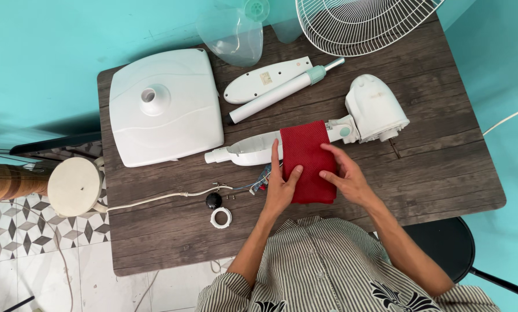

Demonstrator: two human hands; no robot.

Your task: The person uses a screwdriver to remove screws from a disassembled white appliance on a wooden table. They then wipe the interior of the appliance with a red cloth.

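A folded red cloth (305, 153) lies over the white neck piece of a dismantled fan (247, 151) on the dark wooden table (438, 173). My left hand (279, 188) rests on the cloth's left edge, thumb on the red fabric and fingers stretched along its side. My right hand (345, 176) lies on the cloth's right side, fingers spread over it. The fan's white motor housing (376, 108) sits just right of the cloth, joined to the neck piece.
A white square fan base (163, 107), a white pole (282, 91), a white cover panel (264, 79), clear blades (236, 37) and a wire grille (357, 23) lie at the back. A black knob (214, 200), white ring (221, 218), cable (166, 197) and small screws sit left of my hands. A black stool (449, 242) stands right.
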